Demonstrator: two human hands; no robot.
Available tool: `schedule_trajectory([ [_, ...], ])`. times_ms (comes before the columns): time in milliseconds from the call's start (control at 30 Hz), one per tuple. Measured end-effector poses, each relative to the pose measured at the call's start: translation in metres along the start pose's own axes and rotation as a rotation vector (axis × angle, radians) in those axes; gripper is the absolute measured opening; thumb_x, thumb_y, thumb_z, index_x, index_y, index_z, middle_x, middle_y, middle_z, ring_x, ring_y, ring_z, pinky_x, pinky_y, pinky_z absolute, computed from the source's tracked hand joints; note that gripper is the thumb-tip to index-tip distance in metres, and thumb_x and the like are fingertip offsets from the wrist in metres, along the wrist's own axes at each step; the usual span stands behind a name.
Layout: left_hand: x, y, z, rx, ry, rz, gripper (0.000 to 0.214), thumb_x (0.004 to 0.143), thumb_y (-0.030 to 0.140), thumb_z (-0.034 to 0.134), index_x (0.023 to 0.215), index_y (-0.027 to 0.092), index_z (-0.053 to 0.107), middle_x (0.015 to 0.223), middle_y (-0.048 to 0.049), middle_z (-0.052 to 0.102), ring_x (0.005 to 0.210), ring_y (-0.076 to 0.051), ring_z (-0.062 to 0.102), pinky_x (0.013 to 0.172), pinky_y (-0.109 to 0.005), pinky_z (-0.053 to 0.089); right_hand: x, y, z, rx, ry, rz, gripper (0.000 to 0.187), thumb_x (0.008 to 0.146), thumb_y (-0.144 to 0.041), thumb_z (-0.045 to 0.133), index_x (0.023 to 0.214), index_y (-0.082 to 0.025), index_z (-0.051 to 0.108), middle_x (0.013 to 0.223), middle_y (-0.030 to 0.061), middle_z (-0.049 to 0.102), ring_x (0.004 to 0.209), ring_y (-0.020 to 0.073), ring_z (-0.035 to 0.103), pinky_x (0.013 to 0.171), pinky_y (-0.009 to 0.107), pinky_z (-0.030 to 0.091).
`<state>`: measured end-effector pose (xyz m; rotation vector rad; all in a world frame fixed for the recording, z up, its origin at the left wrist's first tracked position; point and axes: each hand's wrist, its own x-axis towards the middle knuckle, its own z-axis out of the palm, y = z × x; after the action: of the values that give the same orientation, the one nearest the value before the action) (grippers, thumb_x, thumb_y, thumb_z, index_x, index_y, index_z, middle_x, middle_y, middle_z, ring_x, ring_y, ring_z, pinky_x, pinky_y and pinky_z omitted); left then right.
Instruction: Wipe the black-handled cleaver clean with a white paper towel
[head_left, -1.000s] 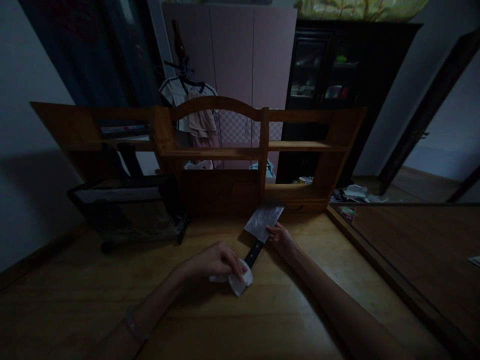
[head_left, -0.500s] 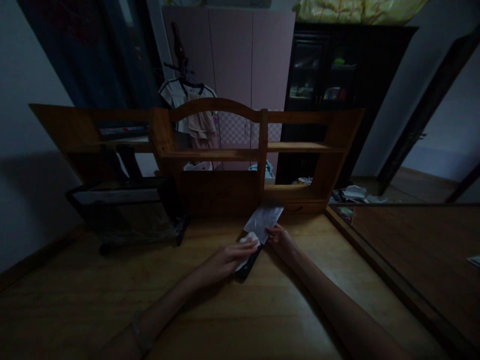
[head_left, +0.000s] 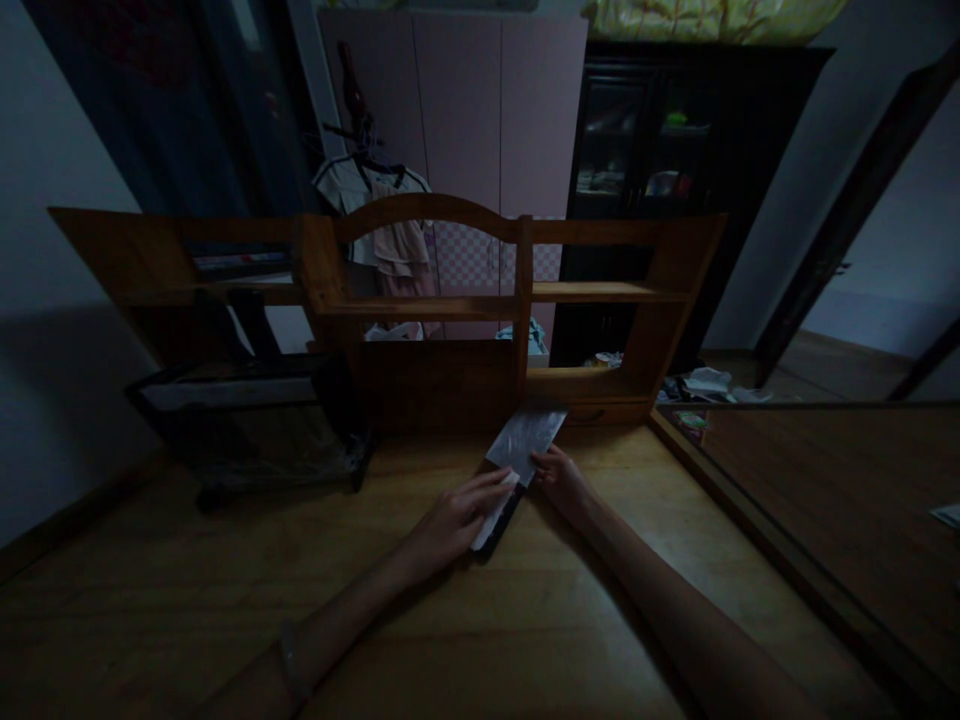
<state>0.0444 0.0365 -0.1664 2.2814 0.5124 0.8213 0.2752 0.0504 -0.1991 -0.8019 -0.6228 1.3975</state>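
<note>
My left hand (head_left: 454, 518) presses a folded white tissue (head_left: 493, 523) along a slim black device, perhaps a phone (head_left: 501, 529), lying at a slant on the wooden desk (head_left: 442, 640). The fingers are bent over the tissue and hide part of it. From the device's far end, a thin clear plastic film (head_left: 528, 434) sticks up towards the shelf. My right hand (head_left: 561, 480) pinches the film's right edge between thumb and fingers.
A wooden desk shelf (head_left: 431, 308) stands along the back. At left is a black-framed, plastic-wrapped item (head_left: 251, 430). A raised wooden edge (head_left: 739, 520) borders the right side, with a brown surface (head_left: 832, 490) beyond it.
My left hand and the tissue have slid slightly down the black device, and the tissue now lies flatter along it. My right hand keeps the film in nearly the same place.
</note>
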Motion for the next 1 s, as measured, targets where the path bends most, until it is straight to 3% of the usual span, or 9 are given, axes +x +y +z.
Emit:
schedule_trajectory([
  [100, 0.0, 0.004, -0.001, 0.01, 0.078, -0.064, 0.058, 0.089, 0.009, 0.047, 0.142, 0.032, 0.044, 0.144, 0.0001, 0.049, 0.13, -0.019, 0.049, 0.11, -0.036, 0.04, 0.0, 0.0, 0.0, 0.002, 0.006, 0.006, 0.023, 0.067, -0.009, 0.068, 0.088, -0.018, 0.065, 0.08, 0.0021, 0.073, 0.064, 0.0133, 0.066, 0.062, 0.024, 0.052],
  [300, -0.002, 0.002, -0.003, 0.053, -0.069, 0.034, 0.048, 0.093, 0.013, 0.048, 0.137, 0.032, 0.05, 0.14, 0.0001, 0.053, 0.127, -0.021, 0.053, 0.108, -0.039, 0.042, 0.0, -0.001, 0.001, 0.014, 0.001, 0.008, 0.024, 0.066, -0.009, 0.069, 0.088, -0.018, 0.064, 0.079, 0.002, 0.072, 0.061, 0.0119, 0.065, 0.056, 0.021, 0.051],
  [467, -0.003, 0.0, -0.003, 0.081, -0.117, 0.134, 0.049, 0.094, 0.011, 0.047, 0.139, 0.03, 0.048, 0.143, -0.0024, 0.049, 0.13, -0.02, 0.049, 0.109, -0.039, 0.042, 0.0, -0.001, 0.001, 0.021, 0.008, 0.01, 0.022, 0.067, -0.007, 0.068, 0.085, -0.019, 0.064, 0.076, 0.0012, 0.071, 0.058, 0.0114, 0.064, 0.054, 0.021, 0.051],
  [700, -0.005, 0.008, -0.006, 0.137, -0.128, 0.185, 0.036, 0.091, 0.015, 0.055, 0.126, 0.025, 0.062, 0.128, -0.0041, 0.063, 0.118, -0.018, 0.06, 0.102, -0.032, 0.048, 0.0, 0.0, 0.0, 0.011, 0.0, -0.005, 0.022, 0.069, -0.006, 0.067, 0.088, -0.018, 0.066, 0.078, 0.0021, 0.072, 0.063, 0.0118, 0.065, 0.059, 0.021, 0.053],
  [867, -0.006, 0.007, -0.007, 0.08, -0.105, 0.161, 0.028, 0.087, 0.015, 0.06, 0.11, 0.022, 0.072, 0.115, -0.0051, 0.07, 0.108, -0.019, 0.067, 0.096, -0.03, 0.052, 0.0, -0.001, 0.001, 0.008, 0.017, 0.002, 0.022, 0.068, -0.005, 0.066, 0.086, -0.018, 0.066, 0.076, 0.0019, 0.072, 0.06, 0.0113, 0.065, 0.056, 0.02, 0.052],
  [1000, -0.006, 0.006, -0.017, -0.044, -0.234, 0.009, 0.026, 0.087, 0.015, 0.058, 0.102, 0.026, 0.075, 0.109, -0.0027, 0.073, 0.102, -0.019, 0.069, 0.091, -0.03, 0.055, -0.001, -0.002, 0.001, 0.01, 0.022, 0.005, 0.021, 0.069, -0.006, 0.067, 0.085, -0.019, 0.066, 0.078, 0.0015, 0.073, 0.063, 0.0122, 0.066, 0.06, 0.022, 0.053],
])
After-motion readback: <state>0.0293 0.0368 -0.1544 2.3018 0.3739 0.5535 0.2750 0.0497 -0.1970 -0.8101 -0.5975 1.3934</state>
